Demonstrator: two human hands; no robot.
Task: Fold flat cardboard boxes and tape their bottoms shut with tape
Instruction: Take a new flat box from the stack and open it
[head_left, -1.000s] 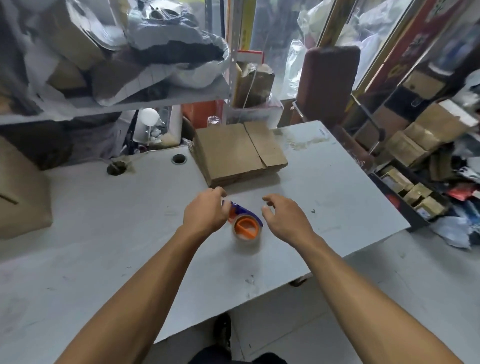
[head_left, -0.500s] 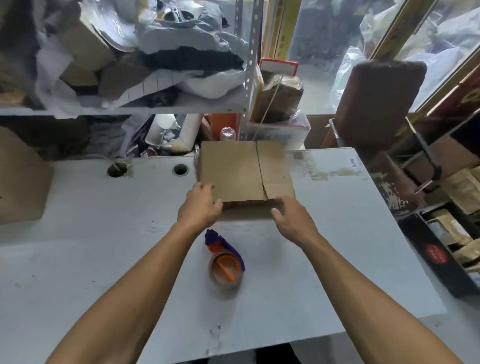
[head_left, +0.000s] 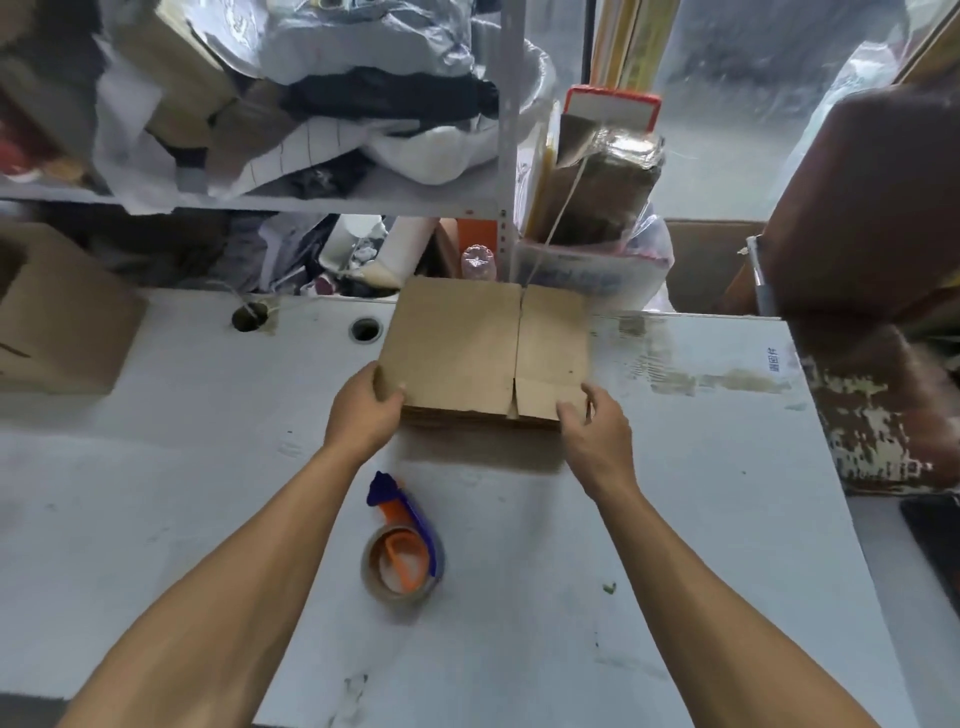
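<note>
A stack of flat brown cardboard boxes lies at the back middle of the white table. My left hand grips the stack's near left corner, thumb on top. My right hand holds the near right corner, fingers curled over the top sheet's edge. A roll of clear tape in a blue and orange dispenser lies on the table between my forearms, touched by neither hand.
A brown box sits at the table's left edge. Two round cable holes are behind my left hand. A cluttered shelf hangs over the back. A bundle of cardboard and a brown chair stand at the right.
Both hands left the tape dispenser on the table and reached forward to the cardboard stack, closing onto its near corners. The camera view shifted forward.
</note>
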